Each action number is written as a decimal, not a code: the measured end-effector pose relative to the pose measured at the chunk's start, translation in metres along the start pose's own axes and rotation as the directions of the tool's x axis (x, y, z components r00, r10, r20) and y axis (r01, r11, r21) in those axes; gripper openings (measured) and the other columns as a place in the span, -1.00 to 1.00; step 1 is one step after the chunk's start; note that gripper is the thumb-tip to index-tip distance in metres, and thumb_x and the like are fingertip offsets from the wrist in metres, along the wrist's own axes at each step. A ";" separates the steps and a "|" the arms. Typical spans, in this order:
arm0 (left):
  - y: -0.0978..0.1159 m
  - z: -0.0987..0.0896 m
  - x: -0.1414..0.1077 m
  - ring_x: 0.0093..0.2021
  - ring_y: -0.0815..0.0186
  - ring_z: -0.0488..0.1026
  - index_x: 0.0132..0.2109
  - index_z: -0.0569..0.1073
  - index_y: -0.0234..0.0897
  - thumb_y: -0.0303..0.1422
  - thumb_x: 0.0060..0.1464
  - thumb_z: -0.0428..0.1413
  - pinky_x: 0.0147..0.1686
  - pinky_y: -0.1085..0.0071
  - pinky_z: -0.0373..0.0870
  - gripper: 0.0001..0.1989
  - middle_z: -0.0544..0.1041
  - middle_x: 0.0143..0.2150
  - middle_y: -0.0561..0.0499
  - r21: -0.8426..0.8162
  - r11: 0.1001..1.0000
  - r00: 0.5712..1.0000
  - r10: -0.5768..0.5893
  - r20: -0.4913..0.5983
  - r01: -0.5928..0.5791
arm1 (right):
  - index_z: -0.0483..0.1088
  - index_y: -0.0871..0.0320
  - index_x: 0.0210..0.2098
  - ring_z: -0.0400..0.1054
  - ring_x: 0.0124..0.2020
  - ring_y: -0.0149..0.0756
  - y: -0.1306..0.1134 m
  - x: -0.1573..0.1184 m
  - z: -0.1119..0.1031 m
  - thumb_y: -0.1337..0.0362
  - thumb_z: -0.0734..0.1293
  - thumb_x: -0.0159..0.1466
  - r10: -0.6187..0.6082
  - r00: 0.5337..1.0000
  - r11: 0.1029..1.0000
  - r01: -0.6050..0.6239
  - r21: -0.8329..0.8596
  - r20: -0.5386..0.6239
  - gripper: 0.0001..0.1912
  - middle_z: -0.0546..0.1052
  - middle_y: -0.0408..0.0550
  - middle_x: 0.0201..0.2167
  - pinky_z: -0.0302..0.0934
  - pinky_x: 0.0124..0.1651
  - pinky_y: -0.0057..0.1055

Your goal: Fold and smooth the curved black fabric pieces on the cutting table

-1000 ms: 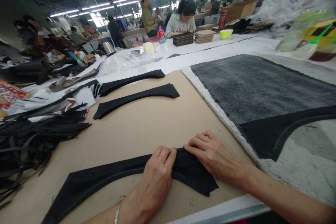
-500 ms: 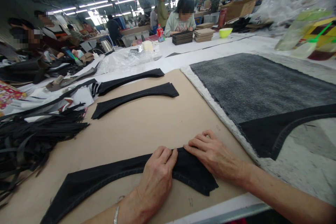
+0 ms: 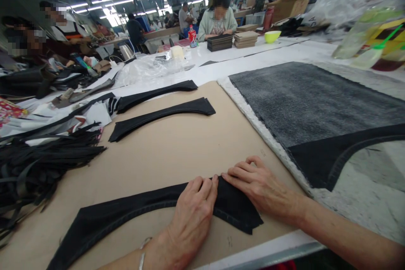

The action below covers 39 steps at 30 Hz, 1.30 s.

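Your left hand [image 3: 194, 219] and right hand [image 3: 262, 187] touch the far edge of the curved black fabric-like strip [image 3: 115, 215], which lies on the flat tan sheet [image 3: 164, 152]; whether either pinches it cannot be told. Press evenly to avoid creasing.

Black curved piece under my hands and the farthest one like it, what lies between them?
In the head view, a middle curved piece lies on the brown sheet, apart from the near piece and the far piece.
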<state>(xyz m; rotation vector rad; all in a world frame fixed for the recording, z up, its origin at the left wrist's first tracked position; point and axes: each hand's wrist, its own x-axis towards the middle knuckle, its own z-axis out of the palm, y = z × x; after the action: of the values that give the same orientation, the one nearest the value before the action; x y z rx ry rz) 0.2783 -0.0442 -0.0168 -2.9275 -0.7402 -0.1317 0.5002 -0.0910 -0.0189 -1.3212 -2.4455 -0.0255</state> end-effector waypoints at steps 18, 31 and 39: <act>0.004 0.001 0.008 -0.20 0.25 0.38 0.20 0.25 -0.44 -0.66 0.15 -0.07 -0.13 0.32 0.43 -0.54 0.49 -0.10 -0.08 0.011 1.000 0.999 0.020 -0.044 -0.020 | 0.27 0.14 0.17 0.28 -0.04 -0.17 -0.012 -0.011 -0.014 0.58 0.12 0.23 0.135 0.990 0.991 -0.135 0.015 -0.051 -0.45 0.45 0.01 -0.04 0.02 0.06 -0.10; 0.008 0.006 0.005 -0.18 0.21 0.37 0.21 0.23 -0.50 -0.64 0.09 0.02 -0.16 0.29 0.44 -0.50 0.47 -0.09 -0.12 0.085 0.996 0.997 0.025 -0.070 -0.019 | 0.28 0.11 0.16 0.16 0.14 -0.18 -0.014 -0.017 -0.009 0.58 0.06 0.23 0.246 0.969 0.967 -0.242 0.074 -0.037 -0.43 0.35 0.01 0.12 -0.01 0.17 -0.07; 0.009 0.012 0.004 -0.18 0.25 0.39 0.23 0.16 -0.49 -0.68 0.12 -0.07 -0.14 0.32 0.44 -0.48 0.47 -0.11 -0.10 0.052 0.998 0.995 -0.022 -0.101 0.028 | 0.35 0.09 0.07 0.22 0.07 -0.16 -0.020 -0.003 -0.017 0.59 0.09 0.23 0.199 0.979 0.980 -0.199 0.022 -0.031 -0.48 0.44 -0.05 -0.01 -0.10 0.14 -0.06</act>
<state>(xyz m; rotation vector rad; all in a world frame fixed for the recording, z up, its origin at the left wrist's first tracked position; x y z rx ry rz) 0.2866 -0.0490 -0.0289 -2.8385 -0.7532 -0.2549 0.4903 -0.1078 -0.0011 -1.5379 -2.2697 0.0270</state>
